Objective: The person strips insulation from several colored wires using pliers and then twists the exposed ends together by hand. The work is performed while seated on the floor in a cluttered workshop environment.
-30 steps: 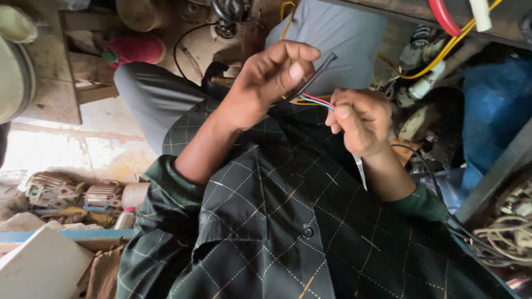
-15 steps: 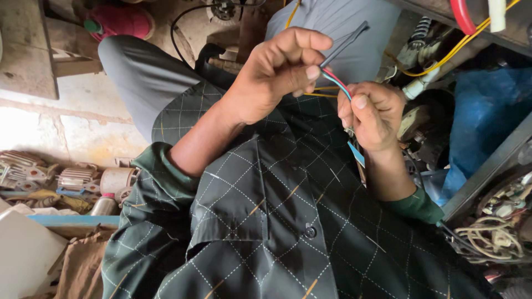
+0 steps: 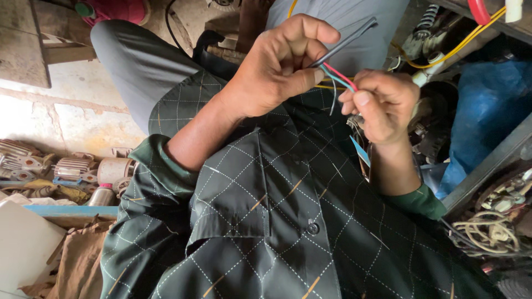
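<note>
My left hand [image 3: 277, 69] is raised in front of my chest and pinches a thin black sleeved cable [image 3: 349, 40] between thumb and fingers. The cable's end points up and to the right. Red, teal and blue wires [image 3: 339, 77] come out of the sleeve at my thumb. My right hand [image 3: 382, 105], just to the right, grips the far ends of these wires in closed fingers. A small blue-tipped tool [image 3: 360, 152] sticks out below the right hand. My dark checked shirt [image 3: 266, 221] fills the lower part of the view.
Grey trousered legs [image 3: 144, 61] stretch away over a concrete floor. Metal engine parts and cans [image 3: 72, 171] lie at the left beside a white container [image 3: 25, 249]. At the right are a blue bag [image 3: 487, 111], a metal shelf frame [image 3: 487, 171], coiled wire [image 3: 487, 232] and yellow cables [image 3: 471, 36].
Both hands have come closer to the camera and to each other. The stretch of coloured wires between them is shorter, and the right hand has risen next to the left thumb.
</note>
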Action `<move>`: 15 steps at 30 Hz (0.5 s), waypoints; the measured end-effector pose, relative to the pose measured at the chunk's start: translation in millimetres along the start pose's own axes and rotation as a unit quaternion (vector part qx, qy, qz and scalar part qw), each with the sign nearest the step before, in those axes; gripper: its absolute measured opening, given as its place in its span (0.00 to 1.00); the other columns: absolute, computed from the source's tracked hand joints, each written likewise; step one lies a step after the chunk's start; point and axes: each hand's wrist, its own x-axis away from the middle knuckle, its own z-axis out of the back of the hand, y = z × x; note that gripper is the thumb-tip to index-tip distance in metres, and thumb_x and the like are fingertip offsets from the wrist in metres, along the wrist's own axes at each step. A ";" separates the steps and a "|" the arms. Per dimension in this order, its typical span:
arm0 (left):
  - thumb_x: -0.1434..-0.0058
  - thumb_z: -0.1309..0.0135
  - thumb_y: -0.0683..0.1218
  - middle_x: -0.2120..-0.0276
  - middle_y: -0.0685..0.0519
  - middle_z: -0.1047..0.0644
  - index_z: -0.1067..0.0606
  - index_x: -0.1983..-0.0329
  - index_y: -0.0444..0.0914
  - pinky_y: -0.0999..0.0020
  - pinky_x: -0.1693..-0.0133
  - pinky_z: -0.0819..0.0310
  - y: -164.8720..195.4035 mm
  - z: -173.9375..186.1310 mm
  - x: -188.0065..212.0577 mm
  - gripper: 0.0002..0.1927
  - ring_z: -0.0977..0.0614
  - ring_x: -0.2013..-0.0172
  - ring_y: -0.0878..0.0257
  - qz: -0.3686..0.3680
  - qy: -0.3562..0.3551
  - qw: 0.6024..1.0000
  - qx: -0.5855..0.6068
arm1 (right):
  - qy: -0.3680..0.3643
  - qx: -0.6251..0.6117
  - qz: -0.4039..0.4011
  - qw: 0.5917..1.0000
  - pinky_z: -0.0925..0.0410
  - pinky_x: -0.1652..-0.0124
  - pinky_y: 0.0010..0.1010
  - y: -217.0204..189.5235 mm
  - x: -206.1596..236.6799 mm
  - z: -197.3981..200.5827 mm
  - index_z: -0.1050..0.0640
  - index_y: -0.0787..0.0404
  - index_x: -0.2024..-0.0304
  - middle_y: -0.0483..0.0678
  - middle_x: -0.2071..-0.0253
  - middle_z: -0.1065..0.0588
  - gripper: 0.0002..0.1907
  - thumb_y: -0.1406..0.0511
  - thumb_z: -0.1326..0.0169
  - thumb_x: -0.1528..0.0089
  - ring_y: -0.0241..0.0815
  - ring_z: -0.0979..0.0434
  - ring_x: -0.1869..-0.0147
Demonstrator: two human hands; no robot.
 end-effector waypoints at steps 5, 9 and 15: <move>0.27 0.45 0.30 0.55 0.53 0.22 0.34 0.35 0.33 0.78 0.51 0.27 -0.5 -0.1 0.5 0.20 0.21 0.54 0.72 -0.002 -0.005 1.000 0.004 | -0.031 0.045 0.049 0.997 0.33 0.71 0.23 -7.3 -2.9 5.4 0.22 0.72 0.63 0.55 0.69 0.23 0.13 0.65 0.45 0.31 0.37 0.24 0.74; 0.24 0.43 0.32 0.57 0.54 0.24 0.32 0.37 0.32 0.77 0.52 0.25 -3.5 -3.5 -2.3 0.17 0.21 0.57 0.73 -0.004 0.024 1.000 -0.010 | -0.064 0.137 0.091 0.984 0.33 0.67 0.26 -13.8 -8.4 8.2 0.19 0.70 0.62 0.51 0.73 0.22 0.11 0.66 0.44 0.32 0.39 0.24 0.74; 0.25 0.43 0.31 0.56 0.53 0.22 0.33 0.37 0.32 0.76 0.52 0.25 2.8 -1.7 -0.7 0.18 0.20 0.55 0.71 -0.008 -0.001 1.000 -0.008 | -0.068 0.110 0.078 0.989 0.32 0.66 0.23 -22.8 -16.8 1.2 0.19 0.68 0.59 0.50 0.70 0.21 0.11 0.65 0.46 0.31 0.37 0.22 0.70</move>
